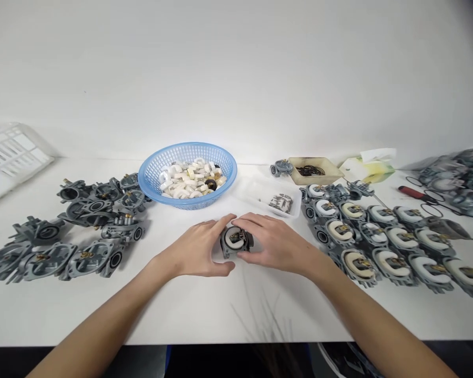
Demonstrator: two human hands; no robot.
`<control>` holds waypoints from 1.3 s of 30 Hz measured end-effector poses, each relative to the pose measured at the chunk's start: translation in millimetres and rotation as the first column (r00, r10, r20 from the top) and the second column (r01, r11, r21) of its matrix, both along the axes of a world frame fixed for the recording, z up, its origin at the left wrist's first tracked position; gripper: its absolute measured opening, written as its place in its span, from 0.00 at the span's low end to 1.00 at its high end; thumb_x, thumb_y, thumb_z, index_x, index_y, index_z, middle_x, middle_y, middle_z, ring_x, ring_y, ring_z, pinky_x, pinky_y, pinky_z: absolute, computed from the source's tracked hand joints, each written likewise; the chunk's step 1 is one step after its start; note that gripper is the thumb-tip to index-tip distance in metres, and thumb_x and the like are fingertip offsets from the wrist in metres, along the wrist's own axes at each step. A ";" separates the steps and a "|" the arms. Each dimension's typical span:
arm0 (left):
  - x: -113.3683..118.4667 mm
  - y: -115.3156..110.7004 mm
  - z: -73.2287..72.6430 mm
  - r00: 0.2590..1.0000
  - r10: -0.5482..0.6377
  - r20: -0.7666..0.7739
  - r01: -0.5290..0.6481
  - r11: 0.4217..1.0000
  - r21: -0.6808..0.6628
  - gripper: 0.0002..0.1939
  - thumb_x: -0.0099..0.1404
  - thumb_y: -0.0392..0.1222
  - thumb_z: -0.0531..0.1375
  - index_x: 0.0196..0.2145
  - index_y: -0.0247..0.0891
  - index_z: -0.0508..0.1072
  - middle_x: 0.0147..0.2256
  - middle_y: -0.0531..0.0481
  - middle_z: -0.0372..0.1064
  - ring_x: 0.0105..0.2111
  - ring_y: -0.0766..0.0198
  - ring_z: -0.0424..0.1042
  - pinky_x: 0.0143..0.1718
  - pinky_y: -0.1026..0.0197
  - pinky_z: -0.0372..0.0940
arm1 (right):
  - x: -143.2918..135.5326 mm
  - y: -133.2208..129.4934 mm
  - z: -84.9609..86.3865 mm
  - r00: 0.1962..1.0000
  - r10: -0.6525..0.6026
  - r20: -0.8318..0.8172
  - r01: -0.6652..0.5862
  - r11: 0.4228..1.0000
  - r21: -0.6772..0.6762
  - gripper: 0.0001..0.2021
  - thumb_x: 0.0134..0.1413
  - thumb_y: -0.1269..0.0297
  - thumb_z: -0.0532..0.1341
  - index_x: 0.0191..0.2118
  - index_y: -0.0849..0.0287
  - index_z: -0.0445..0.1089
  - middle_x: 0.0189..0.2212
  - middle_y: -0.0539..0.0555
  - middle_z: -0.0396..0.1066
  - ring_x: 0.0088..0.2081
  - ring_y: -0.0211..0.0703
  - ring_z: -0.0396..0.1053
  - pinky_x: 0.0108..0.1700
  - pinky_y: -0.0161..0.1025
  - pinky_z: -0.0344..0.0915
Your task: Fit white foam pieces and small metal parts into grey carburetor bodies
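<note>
A carburetor body (227, 248) with a white float (234, 238) set in its bowl lies on the table between my hands. My right hand (278, 244) grips it from the right, fingers along the far side and thumb at the near side. My left hand (199, 248) curves around its left side with thumb and index finger spread wide. The left index fingertip is close to the far rim; whether it touches I cannot tell. That left thumb stands apart from the carburetor, over the white tabletop.
Behind is a blue basket (187, 146) of white floats. A clear tray (256, 190) holds small metal parts; a beige tray (326, 170) holds black rings. Carburetors without floats (87, 258) stand left, several with floats (394, 262) right. A red-handled screwdriver (412, 193) lies far right.
</note>
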State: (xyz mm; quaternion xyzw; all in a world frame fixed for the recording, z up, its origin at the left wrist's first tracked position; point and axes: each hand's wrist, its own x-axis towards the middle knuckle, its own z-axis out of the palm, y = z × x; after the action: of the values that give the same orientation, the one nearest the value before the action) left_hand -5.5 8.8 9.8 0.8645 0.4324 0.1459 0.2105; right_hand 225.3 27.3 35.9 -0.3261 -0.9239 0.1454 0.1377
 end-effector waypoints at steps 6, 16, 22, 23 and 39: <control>-5.6 5.1 -9.7 0.990 0.047 0.135 -0.037 0.996 -0.076 0.40 0.61 0.50 0.61 0.66 0.45 0.48 0.48 0.44 0.71 0.45 0.49 0.73 0.44 0.50 0.67 | -12.6 12.8 10.6 0.986 0.093 0.142 -0.087 0.995 -0.052 0.23 0.56 0.58 0.65 0.56 0.57 0.66 0.46 0.55 0.71 0.40 0.45 0.72 0.34 0.38 0.65; -13.8 13.3 -27.4 0.977 0.085 0.193 -0.078 0.996 -0.045 0.30 0.71 0.60 0.48 0.65 0.45 0.50 0.48 0.45 0.70 0.38 0.55 0.73 0.41 0.55 0.65 | 102.7 51.2 74.3 0.959 -0.138 0.248 0.141 0.990 0.007 0.25 0.52 0.65 0.66 0.57 0.54 0.67 0.52 0.55 0.70 0.47 0.49 0.71 0.44 0.41 0.67; -6.0 10.6 -24.7 0.997 0.064 0.030 -0.065 0.997 0.036 0.25 0.72 0.59 0.49 0.59 0.44 0.58 0.45 0.46 0.72 0.38 0.53 0.74 0.44 0.53 0.64 | 281.9 109.6 111.1 0.681 -0.655 0.328 0.616 0.754 0.227 0.30 0.53 0.61 0.64 0.59 0.72 0.68 0.54 0.71 0.69 0.51 0.59 0.69 0.44 0.46 0.58; -5.1 10.9 -25.0 0.998 0.060 0.027 -0.061 0.997 0.043 0.24 0.72 0.58 0.49 0.58 0.43 0.59 0.44 0.46 0.72 0.40 0.52 0.74 0.44 0.53 0.64 | 303.2 114.2 108.2 0.605 -0.713 0.353 0.683 0.693 0.229 0.31 0.51 0.61 0.65 0.58 0.74 0.68 0.55 0.74 0.69 0.50 0.58 0.69 0.44 0.45 0.57; -7.4 14.6 -32.2 0.998 0.061 0.007 -0.061 0.996 0.066 0.20 0.74 0.55 0.48 0.58 0.46 0.59 0.43 0.48 0.72 0.39 0.55 0.75 0.43 0.55 0.65 | 349.0 149.8 36.3 0.423 -0.866 0.267 0.861 0.476 0.181 0.27 0.49 0.60 0.70 0.52 0.75 0.76 0.50 0.77 0.74 0.50 0.57 0.72 0.42 0.44 0.58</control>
State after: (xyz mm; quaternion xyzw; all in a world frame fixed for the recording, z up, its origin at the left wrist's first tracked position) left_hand -12.9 23.4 -22.3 0.8571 0.4530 0.1687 0.1781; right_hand 574.2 177.1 72.2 -0.7704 -0.6361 -0.0086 0.0425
